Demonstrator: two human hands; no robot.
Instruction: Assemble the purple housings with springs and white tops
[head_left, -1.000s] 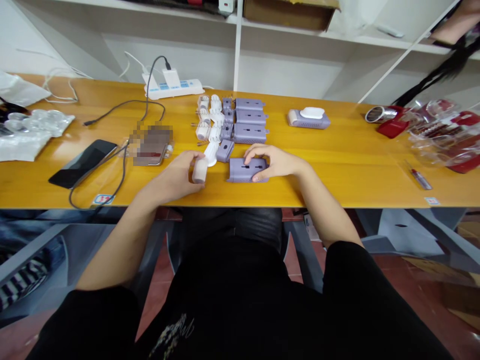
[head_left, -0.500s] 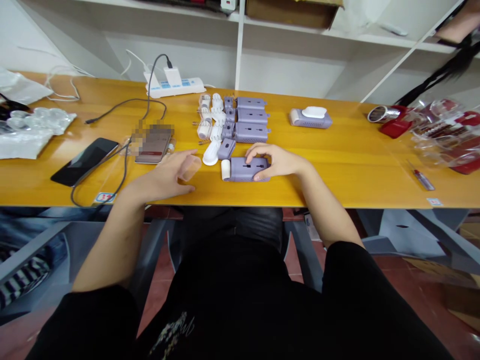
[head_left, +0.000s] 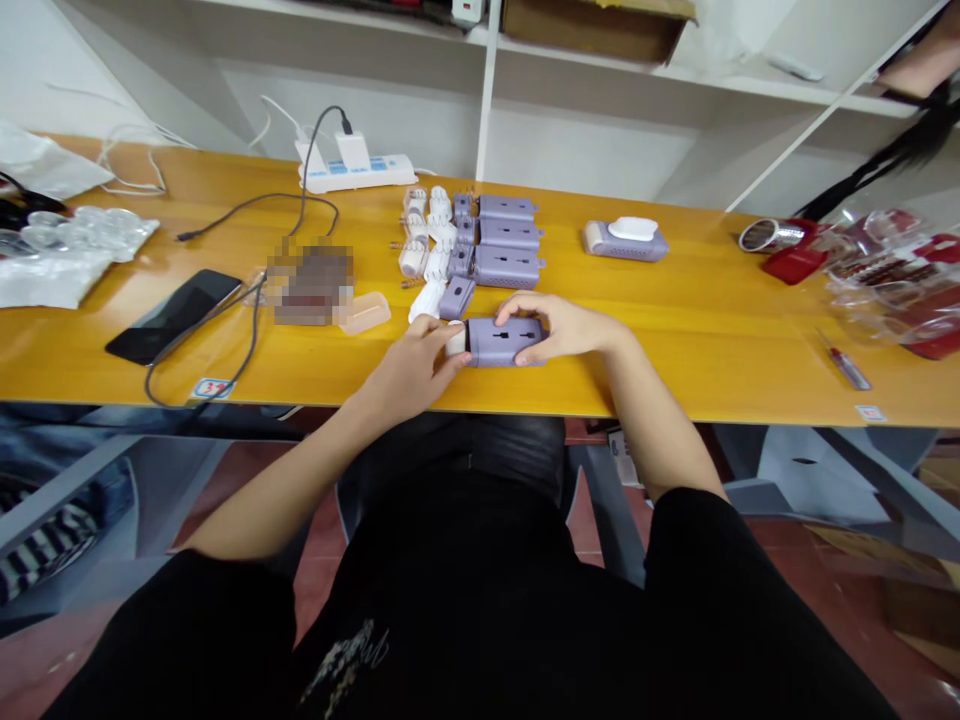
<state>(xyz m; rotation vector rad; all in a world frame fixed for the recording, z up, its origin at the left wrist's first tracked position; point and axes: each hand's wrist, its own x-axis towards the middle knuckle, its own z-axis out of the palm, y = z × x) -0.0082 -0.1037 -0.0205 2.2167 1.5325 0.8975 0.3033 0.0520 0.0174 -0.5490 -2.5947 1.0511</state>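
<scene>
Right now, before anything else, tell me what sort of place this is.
Most likely a small assembly workbench: purple casings like the one under the right hand lie lined up near small white parts, and a numbered label sits near the front edge of the table.

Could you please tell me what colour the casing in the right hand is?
The casing is pale purple; it shows best in the head view.

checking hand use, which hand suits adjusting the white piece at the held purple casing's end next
Likely the left hand: it grips the white piece at the left end of the purple casing. The right hand holds the casing nearer its opposite end.
</scene>
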